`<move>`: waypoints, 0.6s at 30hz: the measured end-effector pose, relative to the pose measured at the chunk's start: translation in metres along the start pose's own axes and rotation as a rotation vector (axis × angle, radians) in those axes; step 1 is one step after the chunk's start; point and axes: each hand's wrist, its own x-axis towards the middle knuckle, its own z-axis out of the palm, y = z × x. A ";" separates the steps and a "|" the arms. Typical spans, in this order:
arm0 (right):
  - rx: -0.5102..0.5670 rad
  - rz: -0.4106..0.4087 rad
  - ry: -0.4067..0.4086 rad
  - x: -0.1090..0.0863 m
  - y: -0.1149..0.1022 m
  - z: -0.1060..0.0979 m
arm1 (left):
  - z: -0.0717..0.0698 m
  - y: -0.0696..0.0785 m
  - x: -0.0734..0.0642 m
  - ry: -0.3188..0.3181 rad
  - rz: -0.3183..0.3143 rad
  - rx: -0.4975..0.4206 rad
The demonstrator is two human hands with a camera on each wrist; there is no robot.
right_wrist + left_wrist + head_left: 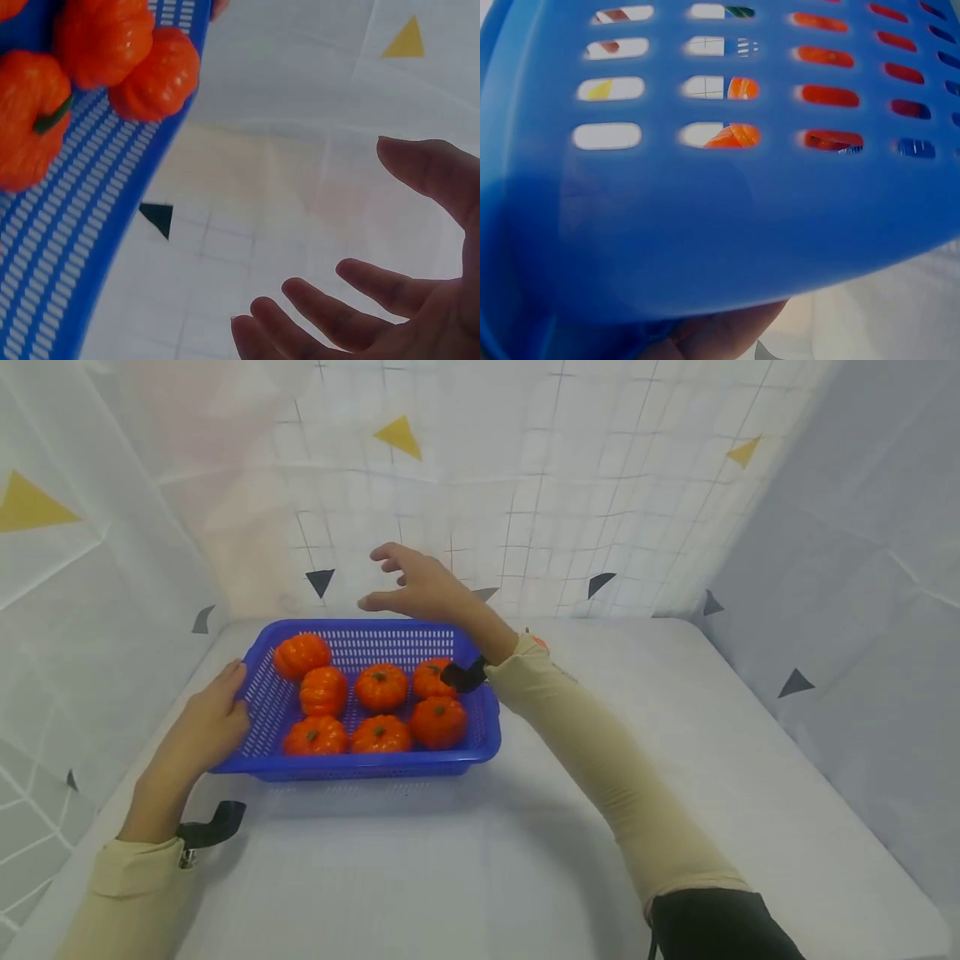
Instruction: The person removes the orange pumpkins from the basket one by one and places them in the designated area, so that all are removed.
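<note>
A blue plastic basket [360, 766] with slotted walls holds several small orange pumpkins [382, 687] with green stems. My left hand [202, 722] grips the basket's left rim. In the left wrist view the basket's wall [667, 217] fills most of the frame, and part of that hand's fingers [727, 334] shows beneath its edge. Above the back rim, my right hand [423, 585] hovers with its fingers spread and thumb apart, holding nothing. The right wrist view shows this hand [420, 300] beside the basket, not touching it. My right wrist hides part of the basket's back right corner.
Behind the right sleeve [607, 760] a bit of another orange object [538, 642] peeks out on the white table [720, 760]. White sheets [480, 460] with grid lines and yellow and dark triangles rise at the back and both sides.
</note>
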 end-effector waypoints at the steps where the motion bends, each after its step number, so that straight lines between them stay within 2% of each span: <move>1: 0.007 -0.003 -0.014 0.005 -0.003 0.005 | 0.000 0.000 0.000 0.002 0.005 0.003; 5: 0.003 -0.004 -0.078 0.018 -0.013 0.027 | 0.002 -0.002 0.000 0.015 0.033 0.000; 10: -0.061 0.013 -0.173 0.030 -0.020 0.051 | 0.003 -0.001 0.000 0.025 0.043 -0.005; 14: -0.102 0.044 -0.241 0.035 -0.013 0.067 | 0.003 0.001 0.001 0.020 0.040 -0.004; 18: -0.167 0.071 -0.308 0.039 0.006 0.079 | 0.003 0.001 0.002 0.010 0.031 0.001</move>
